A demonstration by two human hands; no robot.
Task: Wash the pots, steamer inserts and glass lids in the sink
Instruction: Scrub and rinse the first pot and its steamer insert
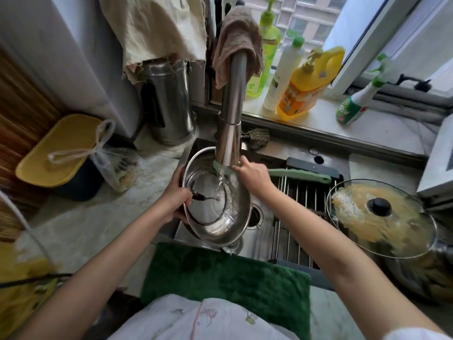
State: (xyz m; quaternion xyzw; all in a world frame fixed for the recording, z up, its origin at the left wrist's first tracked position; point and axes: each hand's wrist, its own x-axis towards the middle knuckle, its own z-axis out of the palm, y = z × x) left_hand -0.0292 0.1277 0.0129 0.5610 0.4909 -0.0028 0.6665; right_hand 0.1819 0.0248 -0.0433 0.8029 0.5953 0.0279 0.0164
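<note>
Water from the tall brushed-steel tap (231, 114) ran into the round stainless-steel pot (220, 224), which was tilted over the steel sink (262, 239) with a black-rimmed glass lid (208, 200) lying inside it. The step in hand looked like rinsing: pot and lid were both under the stream. The left hand (175, 201) gripped the pot's near-left rim, fingers curled over the edge and around the lid's dark knob, so that grip held pot and lid together. The right hand (252, 174) was at the tap's spout, just beside the pot's far rim; its fingers were partly hidden, and whether that grip held the spout or only touched it could not be told. The next move probably called for turning the pot under the water while keeping the lid from sliding. To the right, a second glass lid with a black knob (382, 217), smeared yellow, sat on another pot beside the metal drying rack (299, 192), still unwashed. A dark green towel (225, 278) lay over the desk's front edge.
</note>
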